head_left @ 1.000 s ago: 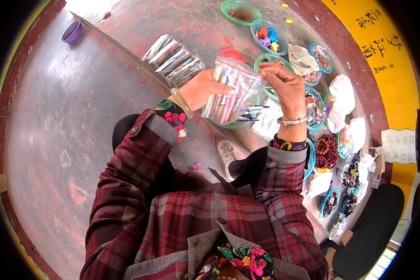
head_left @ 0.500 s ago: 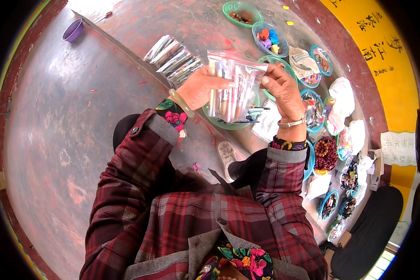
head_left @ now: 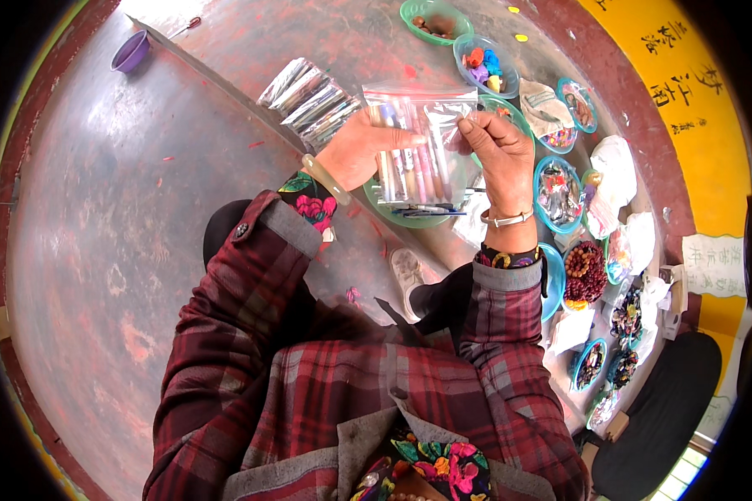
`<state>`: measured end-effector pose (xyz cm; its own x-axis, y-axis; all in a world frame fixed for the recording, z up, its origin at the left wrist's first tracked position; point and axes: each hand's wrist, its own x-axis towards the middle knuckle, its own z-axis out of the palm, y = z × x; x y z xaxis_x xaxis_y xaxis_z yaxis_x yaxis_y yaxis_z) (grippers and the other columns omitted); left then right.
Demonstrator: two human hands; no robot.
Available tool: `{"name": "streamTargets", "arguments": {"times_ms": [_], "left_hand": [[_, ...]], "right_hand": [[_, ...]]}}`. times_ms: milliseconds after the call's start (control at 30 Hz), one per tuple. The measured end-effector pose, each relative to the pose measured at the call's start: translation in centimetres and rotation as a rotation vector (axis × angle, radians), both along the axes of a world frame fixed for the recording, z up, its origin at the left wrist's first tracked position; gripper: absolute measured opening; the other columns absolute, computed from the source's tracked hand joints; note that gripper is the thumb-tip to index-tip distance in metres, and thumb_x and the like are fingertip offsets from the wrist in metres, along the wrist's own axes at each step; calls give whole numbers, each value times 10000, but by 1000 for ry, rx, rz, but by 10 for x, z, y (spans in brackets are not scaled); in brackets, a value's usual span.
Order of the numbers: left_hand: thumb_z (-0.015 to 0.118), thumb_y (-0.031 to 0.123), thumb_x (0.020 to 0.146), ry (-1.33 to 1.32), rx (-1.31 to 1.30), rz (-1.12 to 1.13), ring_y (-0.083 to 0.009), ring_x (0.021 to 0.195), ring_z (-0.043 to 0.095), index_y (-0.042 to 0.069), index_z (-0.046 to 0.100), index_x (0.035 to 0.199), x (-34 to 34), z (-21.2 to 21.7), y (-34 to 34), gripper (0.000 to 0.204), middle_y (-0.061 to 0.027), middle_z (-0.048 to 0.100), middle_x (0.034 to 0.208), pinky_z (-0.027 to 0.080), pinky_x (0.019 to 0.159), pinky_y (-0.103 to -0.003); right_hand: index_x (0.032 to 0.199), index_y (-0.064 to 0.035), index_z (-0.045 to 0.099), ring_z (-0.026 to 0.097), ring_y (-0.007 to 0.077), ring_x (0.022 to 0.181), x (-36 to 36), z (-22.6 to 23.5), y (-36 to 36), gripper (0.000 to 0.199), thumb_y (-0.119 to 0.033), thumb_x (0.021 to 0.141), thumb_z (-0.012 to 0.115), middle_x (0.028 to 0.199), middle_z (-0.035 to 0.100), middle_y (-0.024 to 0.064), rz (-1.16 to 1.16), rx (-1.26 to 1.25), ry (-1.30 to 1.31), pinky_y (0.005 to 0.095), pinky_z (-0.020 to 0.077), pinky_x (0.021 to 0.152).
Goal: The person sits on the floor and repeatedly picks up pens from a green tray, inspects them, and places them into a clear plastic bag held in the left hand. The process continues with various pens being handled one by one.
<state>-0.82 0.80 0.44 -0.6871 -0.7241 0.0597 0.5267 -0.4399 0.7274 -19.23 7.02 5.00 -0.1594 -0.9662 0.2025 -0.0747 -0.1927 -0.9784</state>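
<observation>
A clear zip bag [head_left: 436, 117] of pens [head_left: 409, 171] is held up in front of me, its seal strip along the top. My left hand [head_left: 358, 152] grips its left side, the thumb lying across the front. On the right side, my right hand [head_left: 500, 150] pinches the plastic below the seal between thumb and fingers. Under the bag stands a green basin [head_left: 422, 222] with several loose pens [head_left: 430, 210] in it. Beyond my left hand, several filled pen bags [head_left: 309, 102] lie in an overlapping row on the floor.
Several basins run along the right: one with colourful pieces [head_left: 486, 68], one with small packets [head_left: 558, 194], one with dark red beads [head_left: 585, 274]. White bags [head_left: 613, 175] lie behind them. A purple basin [head_left: 131, 53] and red-handled scissors [head_left: 190, 25] are at far left. A black cushion-like object [head_left: 664, 417] is lower right.
My right hand has moved slightly left and down along the bag's top edge, its fingers now below the seal. The bag has turned to face me flatter.
</observation>
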Motion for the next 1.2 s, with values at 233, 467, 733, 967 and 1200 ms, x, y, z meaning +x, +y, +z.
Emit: {"name": "streamTargets", "arguments": {"times_ms": [233, 467, 733, 967, 1200], "left_hand": [[601, -33, 794, 36, -89, 150, -197, 905, 624, 3, 593, 1038, 16, 11, -9, 247, -81, 640, 981, 496, 830, -337], [627, -9, 791, 61, -136, 263, -184, 873, 635, -15, 602, 1030, 40, 26, -21, 241, -89, 653, 955, 504, 791, -318], [639, -25, 779, 68, -132, 264, -181, 856, 643, -26, 599, 1030, 40, 22, -21, 254, -109, 653, 965, 513, 782, -322], [611, -18, 794, 59, -146, 253, -203, 895, 635, -11, 593, 1043, 44, 21, -22, 250, -99, 647, 975, 504, 817, -332], [620, -11, 791, 20, -127, 274, -188, 866, 639, -4, 602, 1027, 45, 24, -20, 237, -86, 651, 947, 509, 787, -320]], "right_hand": [[910, 2, 666, 598, 86, 692, -6, -6, -5, 124, -97, 873, 601, 796, 663, 39, -10, -4, -42, 203, 454, 596], [839, -45, 688, 649, 259, 764, -8, -67, -26, 171, -161, 765, 587, 797, 660, 152, 172, 269, 1009, 342, 510, 666], [767, -32, 658, 614, 351, 777, 21, -186, -33, 148, -129, 726, 553, 792, 629, 182, 423, 202, 1441, 434, 500, 716], [752, -62, 651, 639, 303, 801, 45, -199, -28, 109, -78, 745, 543, 849, 636, 138, 318, 81, 1529, 407, 524, 688], [807, -54, 604, 635, 316, 810, 53, -195, -26, 88, -75, 774, 525, 832, 631, 144, 390, 111, 1546, 409, 515, 658]]}}
